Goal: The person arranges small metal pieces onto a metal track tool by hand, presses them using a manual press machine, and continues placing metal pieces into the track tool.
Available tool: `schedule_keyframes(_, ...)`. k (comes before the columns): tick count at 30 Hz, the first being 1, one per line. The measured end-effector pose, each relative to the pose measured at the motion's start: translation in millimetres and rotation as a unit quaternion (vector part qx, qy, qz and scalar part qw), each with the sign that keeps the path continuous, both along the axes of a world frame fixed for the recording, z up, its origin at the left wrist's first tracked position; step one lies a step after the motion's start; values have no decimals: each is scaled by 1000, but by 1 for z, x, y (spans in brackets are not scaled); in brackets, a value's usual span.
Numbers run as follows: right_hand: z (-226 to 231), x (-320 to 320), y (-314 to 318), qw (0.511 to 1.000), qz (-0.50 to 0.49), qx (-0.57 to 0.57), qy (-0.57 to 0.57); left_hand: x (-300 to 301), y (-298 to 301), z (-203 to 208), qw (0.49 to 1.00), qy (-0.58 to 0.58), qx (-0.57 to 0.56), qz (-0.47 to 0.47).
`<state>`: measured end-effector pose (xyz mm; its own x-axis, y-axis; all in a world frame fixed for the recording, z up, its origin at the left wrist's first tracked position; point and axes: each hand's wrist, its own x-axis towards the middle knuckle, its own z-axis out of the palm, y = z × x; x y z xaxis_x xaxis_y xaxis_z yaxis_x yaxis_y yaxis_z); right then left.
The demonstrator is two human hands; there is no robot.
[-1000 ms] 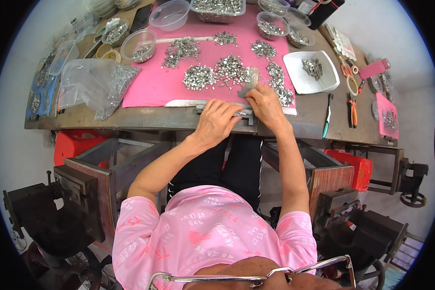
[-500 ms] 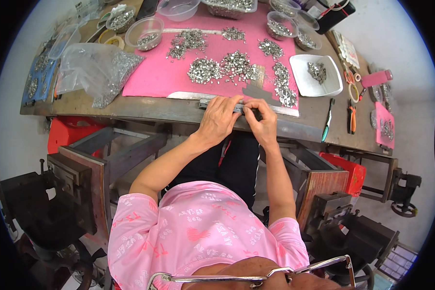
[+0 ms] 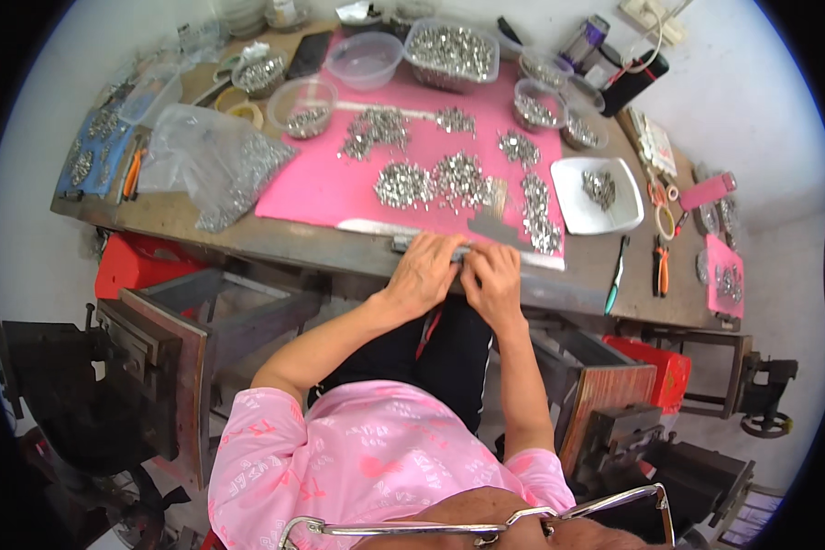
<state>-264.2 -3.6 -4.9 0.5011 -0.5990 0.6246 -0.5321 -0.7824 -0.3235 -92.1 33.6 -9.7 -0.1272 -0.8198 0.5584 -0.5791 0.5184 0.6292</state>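
At the table's front edge, my left hand is closed over a narrow grey metal bar, whose left end sticks out beside the fingers. Right up against it, my right hand is closed, thumb and fingers pinched together at the bar's other end. Whatever sits between the fingertips is covered by them. Just beyond lies a pink mat with several heaps of small shiny metal pieces. A flat dark grey piece rests on the mat, close past my right hand.
A clear plastic bag of metal bits lies left of the mat. To the right are a white dish, a toothbrush and orange-handled pliers. Plastic tubs stand along the back. Vises flank my seat.
The view has tilted up, so the table and my hands appear lower and more of the back shows. Both hands remain together at the bar, with fingers slightly shifted.
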Motion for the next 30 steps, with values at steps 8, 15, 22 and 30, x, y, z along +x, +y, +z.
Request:
schedule_keyframes(8,3,-16,-1,994,34,81,-67,61,-109,15,999,-51,6,14)
schedule_keyframes(15,3,-11,-6,986,24,116,-117,112,-217,-4,973,-143,-7,179)
schedule_keyframes(22,4,-11,-4,984,19,129,-124,114,-225,-3,967,-197,10,161)
schedule_keyframes(30,2,-11,-3,985,13,125,-120,116,-225,-11,948,-271,-81,148)
